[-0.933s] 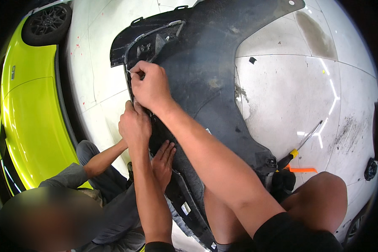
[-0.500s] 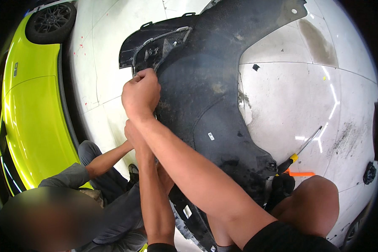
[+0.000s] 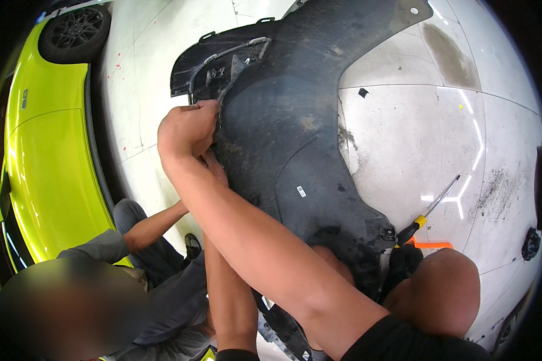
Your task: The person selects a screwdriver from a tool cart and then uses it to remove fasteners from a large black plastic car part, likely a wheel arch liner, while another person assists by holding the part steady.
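A large black plastic wheel arch liner (image 3: 295,120) lies in front of me, dusty on its surface, with a small white label. My right hand (image 3: 190,127) is closed at its left edge, thumb and fingertips pinched on the rim below a ribbed, bracket-like section. What exactly sits between the fingertips is hidden. Crossing beneath my right forearm, my left hand (image 3: 215,168) shows only in part; its curled fingers press against the same edge a little nearer to me.
A co-worker (image 3: 156,234) crouches at the left, one arm reaching toward the liner; that hand is hidden behind my arm. Beyond is a lime-green car (image 3: 54,144). On the right lie a screwdriver (image 3: 436,204) with black-yellow handle and an orange object (image 3: 433,245).
My right hand has shifted left and slightly down along the liner's edge, its wrist more bent. My left hand has moved up and right, more hidden behind the right forearm.
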A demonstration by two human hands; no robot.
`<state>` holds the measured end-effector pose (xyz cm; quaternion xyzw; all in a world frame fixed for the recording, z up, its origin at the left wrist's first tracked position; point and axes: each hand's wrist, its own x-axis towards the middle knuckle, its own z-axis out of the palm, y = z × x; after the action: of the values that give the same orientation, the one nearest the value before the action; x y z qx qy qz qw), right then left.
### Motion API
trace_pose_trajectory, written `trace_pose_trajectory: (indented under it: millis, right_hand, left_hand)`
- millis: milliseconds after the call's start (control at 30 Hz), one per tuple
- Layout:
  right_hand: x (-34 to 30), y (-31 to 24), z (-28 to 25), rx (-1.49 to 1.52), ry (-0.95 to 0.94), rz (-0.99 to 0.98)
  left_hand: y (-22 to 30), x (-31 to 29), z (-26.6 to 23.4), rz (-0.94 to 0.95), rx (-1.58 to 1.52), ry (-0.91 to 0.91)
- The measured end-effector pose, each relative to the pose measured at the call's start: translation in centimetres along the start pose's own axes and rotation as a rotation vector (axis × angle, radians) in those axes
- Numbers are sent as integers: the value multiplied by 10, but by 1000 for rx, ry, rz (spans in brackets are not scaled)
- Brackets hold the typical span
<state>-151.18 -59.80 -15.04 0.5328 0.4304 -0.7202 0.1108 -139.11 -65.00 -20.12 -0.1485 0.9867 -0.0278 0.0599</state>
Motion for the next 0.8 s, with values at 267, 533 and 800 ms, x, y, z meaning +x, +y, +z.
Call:
trace_pose_trajectory:
  millis: [267,533,800]
  right_hand:
    - [47,31,-42,173,-308,-328]
    - [72,12,-51,-76,-422,-101]
    - [66,7,-53,-41,-376,-142]
  left_hand:
    - [20,16,-24,-96,9,-22]
    - [37,22,-35,-69,-40,-94]
    - [46,20,-42,-41,-31,-98]
